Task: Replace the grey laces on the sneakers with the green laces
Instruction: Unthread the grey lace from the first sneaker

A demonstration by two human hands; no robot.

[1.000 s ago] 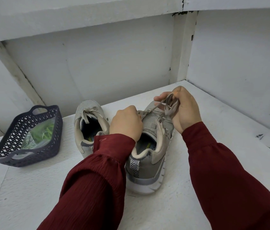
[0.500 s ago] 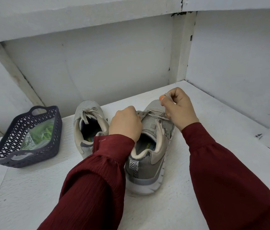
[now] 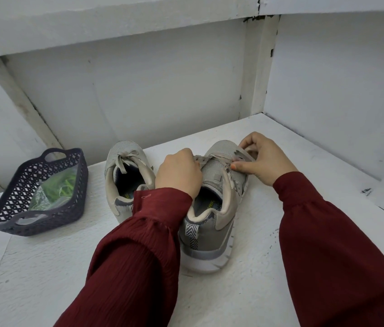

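Note:
Two grey sneakers stand side by side on a white shelf, heels toward me. My left hand (image 3: 178, 174) is curled over the left side of the right sneaker (image 3: 212, 215) and grips its eyelet flap. My right hand (image 3: 263, 159) pinches the grey lace (image 3: 224, 159) at the right eyelets, near the toe end. The left sneaker (image 3: 124, 175) still carries its grey lace, tied loosely. The green laces (image 3: 56, 187) lie in a clear bag inside a dark basket (image 3: 14, 223) at the left.
White walls close the shelf at the back and on the right, with a post (image 3: 257, 67) in the back corner. A step edge (image 3: 375, 201) runs along the shelf's right side. Bare white shelf (image 3: 32, 279) lies in front of the basket.
My right hand has come down from holding a bunched lace above the shoe to the right eyelets near the toe. My left hand has stayed on the shoe.

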